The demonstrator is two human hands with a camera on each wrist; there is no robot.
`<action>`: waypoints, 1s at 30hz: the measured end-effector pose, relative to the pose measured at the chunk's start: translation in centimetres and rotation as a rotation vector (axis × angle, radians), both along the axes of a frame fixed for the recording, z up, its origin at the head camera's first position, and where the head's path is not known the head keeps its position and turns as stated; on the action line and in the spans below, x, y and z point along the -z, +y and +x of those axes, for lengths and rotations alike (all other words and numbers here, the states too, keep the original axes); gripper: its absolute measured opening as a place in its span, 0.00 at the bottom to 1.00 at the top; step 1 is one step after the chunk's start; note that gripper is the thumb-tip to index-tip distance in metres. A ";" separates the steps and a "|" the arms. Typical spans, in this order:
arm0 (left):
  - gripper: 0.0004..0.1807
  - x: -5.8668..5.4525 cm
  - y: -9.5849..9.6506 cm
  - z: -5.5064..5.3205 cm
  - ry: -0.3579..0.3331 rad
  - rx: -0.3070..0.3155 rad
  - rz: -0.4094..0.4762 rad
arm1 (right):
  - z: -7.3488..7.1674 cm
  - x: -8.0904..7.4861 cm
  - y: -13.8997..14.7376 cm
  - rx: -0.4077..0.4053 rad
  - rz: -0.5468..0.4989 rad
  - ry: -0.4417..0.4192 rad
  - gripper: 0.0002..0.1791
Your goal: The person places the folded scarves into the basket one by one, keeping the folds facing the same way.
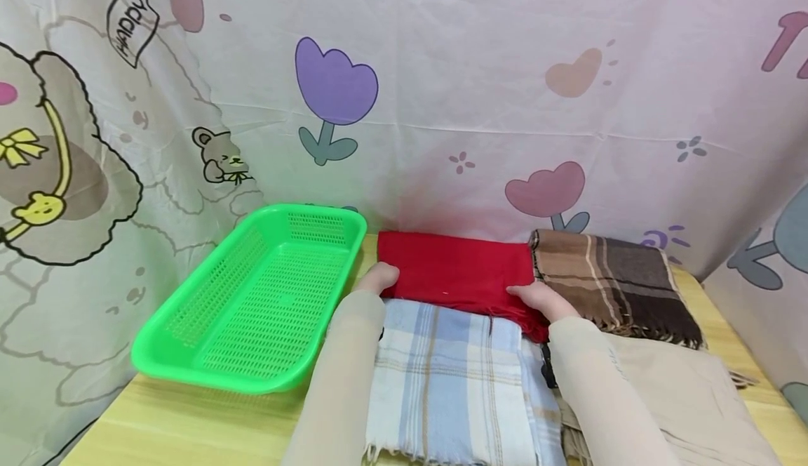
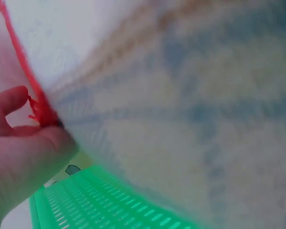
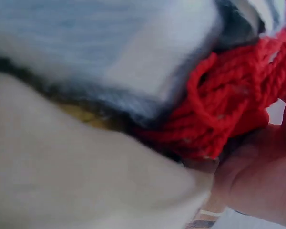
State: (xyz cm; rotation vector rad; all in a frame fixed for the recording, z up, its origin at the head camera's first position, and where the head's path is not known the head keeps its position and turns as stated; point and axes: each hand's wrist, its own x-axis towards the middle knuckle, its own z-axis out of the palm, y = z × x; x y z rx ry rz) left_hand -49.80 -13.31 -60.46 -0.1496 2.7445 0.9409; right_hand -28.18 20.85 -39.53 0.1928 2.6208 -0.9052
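Observation:
A folded red scarf (image 1: 454,269) with a fringed front edge lies against the back curtain. My left hand (image 1: 381,278) holds its left edge; in the left wrist view, thumb and finger close around the red cloth's edge (image 2: 44,112). At the scarf's right side my right hand (image 1: 541,299) grips it, and red twisted fringe (image 3: 219,105) hangs beside the thumb in the right wrist view. Directly in front lies a folded blue and white plaid scarf (image 1: 448,382). Some fingers of both hands are hidden behind or under the red scarf.
A green perforated plastic basket (image 1: 252,382) stands on the left of the wooden table (image 1: 189,424). To the right lie a folded brown plaid scarf (image 1: 606,276) and a folded beige cloth (image 1: 688,396). A printed curtain (image 1: 435,101) closes off the back and sides.

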 end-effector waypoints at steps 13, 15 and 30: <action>0.13 -4.6 0.4 5.3 -0.044 -0.039 0.120 | -0.3 0.6 -0.1 0.038 -0.131 -0.013 0.33; 0.13 -1.1 -0.2 2.1 -0.045 -0.083 0.158 | -0.4 0.4 -0.1 0.069 -0.174 0.006 0.29; 0.25 -11.8 3.6 6.7 0.051 -0.242 0.686 | -1.3 -3.3 -0.2 0.128 -0.447 0.060 0.21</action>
